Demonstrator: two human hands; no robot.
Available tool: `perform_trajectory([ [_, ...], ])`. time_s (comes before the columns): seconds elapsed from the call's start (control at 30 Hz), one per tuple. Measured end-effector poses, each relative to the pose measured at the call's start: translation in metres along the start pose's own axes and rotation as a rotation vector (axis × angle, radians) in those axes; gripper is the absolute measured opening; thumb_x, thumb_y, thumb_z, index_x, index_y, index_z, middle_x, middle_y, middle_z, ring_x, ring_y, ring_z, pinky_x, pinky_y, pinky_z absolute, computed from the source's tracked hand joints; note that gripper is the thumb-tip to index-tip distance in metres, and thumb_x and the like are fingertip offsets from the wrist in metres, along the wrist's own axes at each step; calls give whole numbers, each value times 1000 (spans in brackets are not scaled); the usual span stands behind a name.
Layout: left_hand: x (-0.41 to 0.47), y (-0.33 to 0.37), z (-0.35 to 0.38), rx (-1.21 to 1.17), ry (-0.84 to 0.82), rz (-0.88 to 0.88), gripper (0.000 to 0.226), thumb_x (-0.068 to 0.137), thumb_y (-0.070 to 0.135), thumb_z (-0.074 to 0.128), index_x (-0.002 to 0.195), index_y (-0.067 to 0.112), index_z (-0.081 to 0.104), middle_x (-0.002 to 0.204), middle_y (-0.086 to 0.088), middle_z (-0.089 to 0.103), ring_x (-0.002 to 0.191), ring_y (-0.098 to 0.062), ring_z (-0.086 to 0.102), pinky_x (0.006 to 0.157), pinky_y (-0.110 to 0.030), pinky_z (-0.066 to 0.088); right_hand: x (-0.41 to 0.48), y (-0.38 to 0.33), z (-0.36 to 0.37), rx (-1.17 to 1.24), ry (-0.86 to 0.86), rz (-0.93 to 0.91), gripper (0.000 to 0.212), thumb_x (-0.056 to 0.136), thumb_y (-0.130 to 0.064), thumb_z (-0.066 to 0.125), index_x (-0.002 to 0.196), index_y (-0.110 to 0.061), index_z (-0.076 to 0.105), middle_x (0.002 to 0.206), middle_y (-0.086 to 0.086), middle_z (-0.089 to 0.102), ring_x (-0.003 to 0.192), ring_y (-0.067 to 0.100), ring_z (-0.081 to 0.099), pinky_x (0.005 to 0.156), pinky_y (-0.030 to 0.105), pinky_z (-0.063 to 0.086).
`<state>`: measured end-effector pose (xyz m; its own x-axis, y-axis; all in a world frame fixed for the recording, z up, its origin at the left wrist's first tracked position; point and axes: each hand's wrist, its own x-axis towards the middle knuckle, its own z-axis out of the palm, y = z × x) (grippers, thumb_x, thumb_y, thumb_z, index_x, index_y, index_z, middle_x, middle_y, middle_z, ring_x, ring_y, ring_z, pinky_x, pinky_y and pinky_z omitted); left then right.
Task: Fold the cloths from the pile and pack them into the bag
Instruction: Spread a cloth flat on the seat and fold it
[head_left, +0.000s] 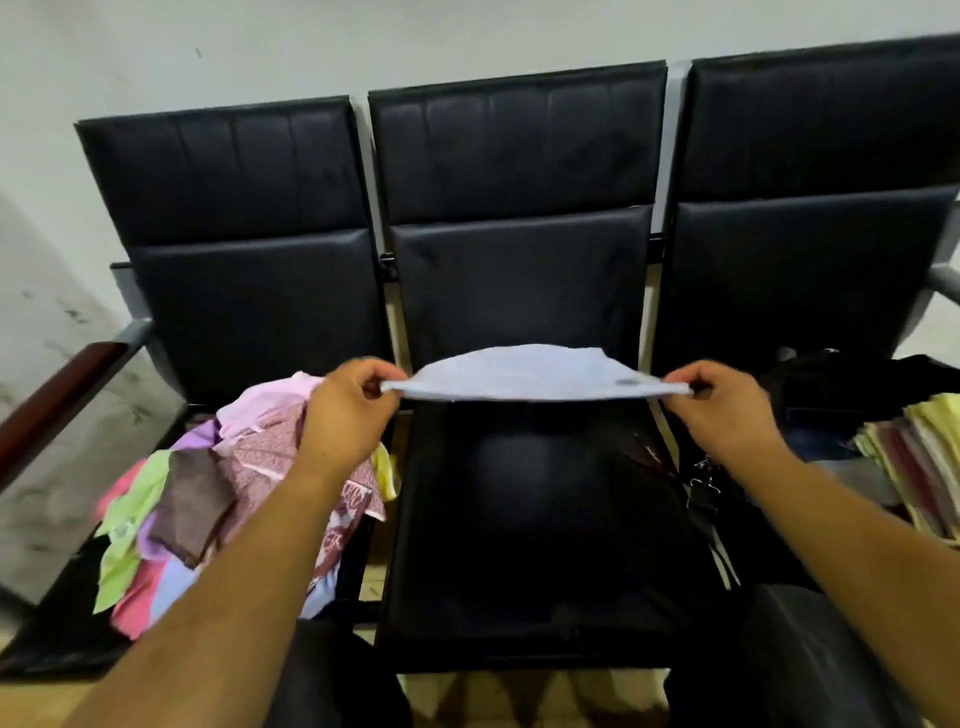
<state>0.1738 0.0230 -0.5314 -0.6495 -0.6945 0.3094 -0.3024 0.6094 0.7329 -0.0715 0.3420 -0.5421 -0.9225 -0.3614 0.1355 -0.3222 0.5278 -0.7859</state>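
Observation:
A pale blue cloth (524, 373) is stretched flat in the air above the middle seat (535, 525). My left hand (348, 410) pinches its left corner and my right hand (722, 405) pinches its right corner. A pile of loose cloths (208, 483) in pink, green, purple and brown lies on the left seat, partly behind my left forearm. A black bag (841, 389) stands on the right seat, with folded yellow and dark red cloths (919, 462) stacked at its right side.
Three black padded seats form one bench against a pale wall. A wooden armrest (57, 400) runs along the left end and a metal armrest (943, 283) sticks out at the right. A strap with a metal clip (701, 483) hangs from the bag.

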Motion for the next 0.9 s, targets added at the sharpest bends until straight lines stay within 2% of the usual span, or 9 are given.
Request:
perform_trajectory([
  [0.1,-63,-42,17,34,-209,-90,24,87,8,75,89,31,74,82,13,73,71,-2,67,65,-21,48,-50,47,19,-110,-136,63,26,84,-11,79,72,-32,69,74,-6,70,73,16,68,74,30,50],
  [0.13,-83,-55,22,48,-273,-117,26,86,6,75,87,32,73,82,15,73,72,-1,67,67,-21,48,-64,61,24,-152,-184,80,30,83,-9,79,70,-34,67,73,-8,70,73,14,67,72,27,49],
  [0.2,-118,-78,33,93,-378,-162,29,83,4,76,82,33,73,81,21,72,75,3,67,69,-19,47,-88,86,30,-230,-295,123,29,82,-9,79,69,-33,69,70,-13,67,68,1,62,63,10,43],
  [0.3,-144,-96,44,98,-477,-251,21,84,8,76,81,28,74,80,19,73,77,0,68,71,-22,52,-106,109,37,-275,-384,176,25,83,-9,75,71,-31,72,72,-12,70,69,-3,62,61,6,44],
  [0.43,-137,-103,57,37,-462,-317,16,88,8,74,86,24,76,81,18,74,79,1,69,67,-8,49,-91,116,47,-278,-413,222,17,88,-15,71,78,-28,72,80,-8,72,75,8,65,62,15,44],
  [0.5,-126,-105,64,5,-431,-334,16,88,8,74,89,23,76,83,16,75,80,2,69,68,-6,48,-79,116,52,-274,-400,234,14,90,-18,70,81,-29,71,84,-6,70,82,15,65,72,25,43],
  [0.6,-104,-113,75,-18,-389,-352,16,89,7,74,94,22,75,88,9,76,82,3,68,70,-5,47,-59,115,65,-277,-392,241,4,92,-24,69,89,-26,72,83,-3,69,86,20,65,77,27,42],
  [0.73,-77,-124,93,8,-352,-382,15,90,10,74,98,22,74,94,7,74,86,-2,68,71,-4,44,-30,123,86,-275,-371,247,8,92,-27,70,93,-20,74,87,3,72,90,26,67,80,32,47],
  [0.9,-47,-147,117,49,-337,-423,14,90,21,77,101,28,72,98,8,73,91,-9,68,80,-21,52,6,134,115,-363,-379,255,17,96,-31,64,101,-18,74,99,10,74,99,34,67,88,35,49],
])
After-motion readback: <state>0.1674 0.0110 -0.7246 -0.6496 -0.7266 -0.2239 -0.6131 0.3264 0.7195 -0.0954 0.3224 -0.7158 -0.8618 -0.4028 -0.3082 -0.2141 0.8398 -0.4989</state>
